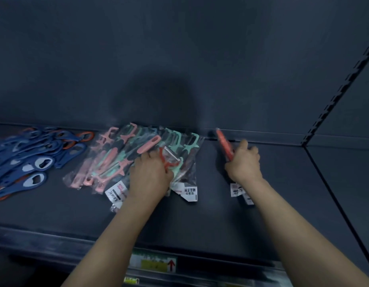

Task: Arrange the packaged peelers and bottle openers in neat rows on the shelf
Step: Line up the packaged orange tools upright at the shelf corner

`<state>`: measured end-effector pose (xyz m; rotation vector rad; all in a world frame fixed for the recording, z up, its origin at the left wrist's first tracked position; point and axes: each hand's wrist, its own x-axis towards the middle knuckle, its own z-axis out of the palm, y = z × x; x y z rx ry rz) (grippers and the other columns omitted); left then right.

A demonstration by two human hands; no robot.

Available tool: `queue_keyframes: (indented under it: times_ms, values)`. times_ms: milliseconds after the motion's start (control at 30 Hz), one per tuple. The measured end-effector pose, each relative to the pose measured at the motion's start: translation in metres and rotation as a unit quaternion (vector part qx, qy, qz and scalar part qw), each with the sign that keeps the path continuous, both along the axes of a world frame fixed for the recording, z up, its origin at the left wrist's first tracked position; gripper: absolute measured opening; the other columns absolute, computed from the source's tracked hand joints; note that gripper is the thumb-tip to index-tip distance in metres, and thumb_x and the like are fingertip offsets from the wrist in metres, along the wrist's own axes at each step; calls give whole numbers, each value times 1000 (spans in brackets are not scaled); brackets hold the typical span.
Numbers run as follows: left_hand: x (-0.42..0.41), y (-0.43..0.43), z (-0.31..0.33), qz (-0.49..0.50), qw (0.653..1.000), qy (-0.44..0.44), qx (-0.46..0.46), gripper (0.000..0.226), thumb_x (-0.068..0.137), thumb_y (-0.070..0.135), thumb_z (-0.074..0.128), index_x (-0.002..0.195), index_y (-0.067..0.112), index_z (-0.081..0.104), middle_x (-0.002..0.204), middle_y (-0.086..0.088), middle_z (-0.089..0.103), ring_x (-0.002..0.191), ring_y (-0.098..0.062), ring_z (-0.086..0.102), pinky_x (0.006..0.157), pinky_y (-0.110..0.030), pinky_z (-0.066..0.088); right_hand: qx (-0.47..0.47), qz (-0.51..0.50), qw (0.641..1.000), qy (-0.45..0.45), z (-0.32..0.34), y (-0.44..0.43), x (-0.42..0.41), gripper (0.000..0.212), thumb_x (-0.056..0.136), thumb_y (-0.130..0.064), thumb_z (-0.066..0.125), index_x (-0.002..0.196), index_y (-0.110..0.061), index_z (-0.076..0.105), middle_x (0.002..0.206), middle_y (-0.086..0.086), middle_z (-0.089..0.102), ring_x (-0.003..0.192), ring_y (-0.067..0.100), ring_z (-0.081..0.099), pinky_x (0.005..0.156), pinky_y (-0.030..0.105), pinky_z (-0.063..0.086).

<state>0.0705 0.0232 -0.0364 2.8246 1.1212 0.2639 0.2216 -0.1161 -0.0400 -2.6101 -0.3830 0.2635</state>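
Observation:
A heap of packaged peelers (117,158) in pink and mint lies in clear bags at the middle of the dark shelf (200,224). My left hand (152,177) grips a red peeler (169,158) in its packet at the heap's right side. My right hand (244,162) holds a separate packaged red peeler (224,141), blurred, to the right of the heap; white label cards (239,191) show below that hand. Blue and orange bottle openers (34,156) lie piled at the left end.
The shelf's back wall (179,59) rises close behind the goods. A slotted upright (335,96) and a side divider bound the right. A price strip with a red arrow (154,263) runs along the front edge.

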Motion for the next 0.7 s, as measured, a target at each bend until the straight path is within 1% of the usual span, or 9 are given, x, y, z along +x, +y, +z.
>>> queue_keyframes:
  times_ms: [67, 167, 267, 333, 367, 467, 533, 600, 700]
  values:
    - [-5, 8, 0, 16, 999, -27, -12, 43, 86, 28, 54, 114, -3, 45, 109, -21, 57, 100, -35, 54, 79, -41, 46, -7, 8, 1000, -4, 1, 5, -3, 59, 81, -4, 58, 132, -6, 28, 127, 22, 37, 118, 39, 37, 96, 45, 37]
    - [-6, 11, 0, 16, 998, -61, -19, 39, 88, 27, 53, 111, -3, 44, 103, -22, 60, 95, -36, 57, 72, -40, 44, -22, 30, 999, 1, 2, 9, -5, 59, 80, -5, 57, 132, -10, 29, 125, 20, 41, 118, 38, 37, 94, 44, 37]
    - [-2, 5, -3, -28, 998, -58, -19, 40, 88, 29, 51, 114, -1, 45, 108, -20, 58, 99, -35, 54, 75, -39, 42, -35, 55, 998, 11, 3, 13, -8, 67, 81, -26, 66, 136, -16, 30, 128, 17, 43, 120, 37, 35, 95, 44, 35]
    - [0, 0, -6, -59, 997, -47, -31, 40, 88, 32, 51, 113, 1, 47, 110, -18, 56, 101, -34, 52, 75, -38, 39, -37, 68, 997, 2, 2, 15, -10, 63, 85, -40, 62, 136, -18, 35, 128, 16, 45, 121, 37, 35, 96, 44, 35]
    - [-1, -1, -7, -74, 995, -51, -45, 38, 88, 33, 52, 109, 2, 47, 108, -17, 56, 98, -33, 52, 71, -36, 36, -37, 75, 996, -6, 1, 16, -11, 57, 87, -39, 59, 135, -17, 38, 126, 16, 46, 120, 37, 36, 96, 44, 35]
    - [-2, -4, -6, -94, 990, -68, -75, 33, 87, 30, 54, 105, 4, 46, 103, -15, 56, 91, -30, 54, 63, -29, 29, -32, 92, 994, -48, -1, 18, -13, 33, 89, -15, 47, 122, -11, 47, 116, 20, 53, 111, 38, 43, 92, 42, 40]
    - [-2, -6, -4, -68, 994, -59, -60, 36, 89, 27, 53, 115, 3, 43, 112, -15, 52, 99, -31, 53, 69, -32, 36, -16, 87, 994, -65, 0, 18, -14, 31, 85, -4, 43, 116, -8, 50, 109, 21, 57, 105, 39, 49, 84, 40, 45]
    - [-4, -4, -2, -9, 999, -29, -21, 40, 91, 25, 50, 121, 2, 39, 121, -17, 47, 108, -33, 49, 82, -37, 42, -1, 78, 994, -75, 1, 16, -14, 30, 83, -1, 43, 111, -7, 51, 104, 20, 60, 99, 39, 53, 74, 36, 43]
    - [-6, -2, 4, 46, 998, -42, 19, 41, 91, 27, 50, 121, 2, 39, 121, -17, 47, 110, -32, 47, 86, -39, 43, 12, 73, 994, -78, 1, 13, -14, 28, 82, 0, 43, 108, -7, 51, 101, 20, 60, 97, 40, 53, 69, 33, 38]
